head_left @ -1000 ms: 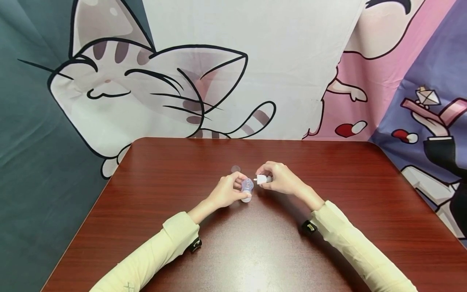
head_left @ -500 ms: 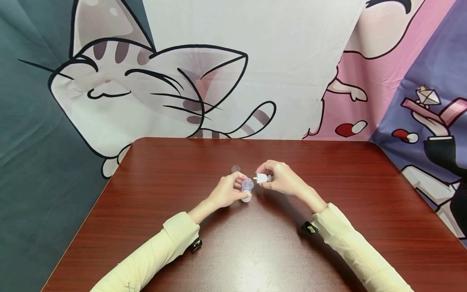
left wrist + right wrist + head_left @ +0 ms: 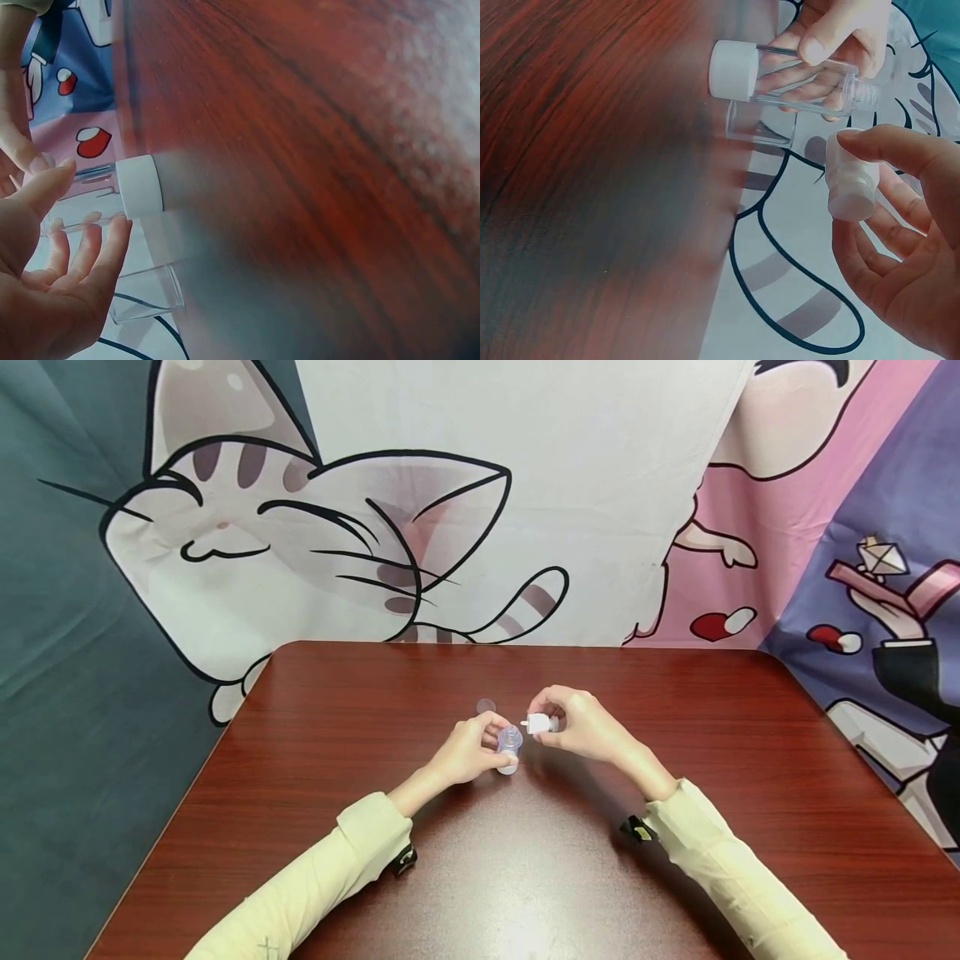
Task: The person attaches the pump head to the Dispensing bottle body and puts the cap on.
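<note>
My left hand [image 3: 465,752] grips a clear bottle [image 3: 510,740], thumb on the near side and fingers behind. The bottle stands upright on the table, with a white base [image 3: 733,70] and a bare threaded neck [image 3: 866,96] at its top. Just right of the neck, my right hand [image 3: 588,727] pinches a white bottle top [image 3: 540,723] between thumb and fingers. In the head view this top lies sideways, its thin nozzle pointing left at the bottle. The right wrist view shows it as a white cylinder with a narrower end, apart from the bottle.
A clear cup-shaped cap [image 3: 486,705] stands on the table behind the left hand; the left wrist view shows the clear cap [image 3: 150,296] beyond the bottle. The brown wooden table [image 3: 360,693] ends at a cartoon-printed cloth [image 3: 600,527].
My right hand has risen very slightly with the white bottle top. The left hand and the bottle stay in place.
</note>
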Action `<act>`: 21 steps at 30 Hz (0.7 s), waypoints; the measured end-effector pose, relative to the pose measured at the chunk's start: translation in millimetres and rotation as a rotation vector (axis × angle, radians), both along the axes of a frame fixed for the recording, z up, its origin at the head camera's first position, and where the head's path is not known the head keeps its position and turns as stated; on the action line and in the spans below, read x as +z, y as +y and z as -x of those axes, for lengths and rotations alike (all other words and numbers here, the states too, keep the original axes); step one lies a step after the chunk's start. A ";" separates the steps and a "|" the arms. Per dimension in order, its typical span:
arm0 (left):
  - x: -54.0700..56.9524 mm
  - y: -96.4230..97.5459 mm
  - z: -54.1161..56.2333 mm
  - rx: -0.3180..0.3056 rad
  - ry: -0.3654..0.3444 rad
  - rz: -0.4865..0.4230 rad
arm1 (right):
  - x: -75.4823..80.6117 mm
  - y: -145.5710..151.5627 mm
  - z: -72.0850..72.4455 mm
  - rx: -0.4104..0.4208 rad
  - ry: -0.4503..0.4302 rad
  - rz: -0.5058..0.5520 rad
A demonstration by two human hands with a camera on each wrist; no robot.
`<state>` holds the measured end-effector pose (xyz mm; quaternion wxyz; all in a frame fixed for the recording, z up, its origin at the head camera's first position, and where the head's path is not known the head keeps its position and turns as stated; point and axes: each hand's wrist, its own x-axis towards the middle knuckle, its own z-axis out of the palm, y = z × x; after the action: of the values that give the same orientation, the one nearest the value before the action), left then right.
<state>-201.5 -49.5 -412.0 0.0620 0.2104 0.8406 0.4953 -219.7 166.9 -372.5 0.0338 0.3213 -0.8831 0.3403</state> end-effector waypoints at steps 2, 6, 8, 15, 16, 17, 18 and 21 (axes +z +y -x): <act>0.1 -0.1 0.3 -0.001 0.004 0.006 | 1.3 -0.3 -0.4 0.003 0.023 -0.008; -0.2 -0.5 0.4 0.003 0.014 0.017 | 3.6 -1.0 -0.3 0.012 0.056 -0.020; -0.2 -0.4 0.1 0.007 0.014 0.019 | 5.0 -1.1 -0.4 0.016 0.062 -0.024; -0.4 -0.6 -0.4 0.004 0.014 0.018 | 9.2 -1.8 -2.0 0.031 0.084 -0.037; -0.5 -0.6 -0.3 0.003 0.017 0.018 | 9.6 -1.8 -2.3 0.031 0.086 -0.040; -0.4 -0.6 -0.1 0.004 0.016 0.019 | 10.1 -1.9 -2.7 0.032 0.085 -0.040; -0.5 -0.5 0.0 0.002 0.017 0.018 | 10.6 -2.1 -3.0 0.033 0.083 -0.040; -1.0 -0.5 0.5 0.000 0.015 0.017 | 11.8 -2.7 -4.0 0.040 0.080 -0.041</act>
<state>-201.9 -50.0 -413.0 0.0576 0.2136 0.8453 0.4864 -215.7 164.2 -360.7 0.0554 0.3530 -0.8811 0.3097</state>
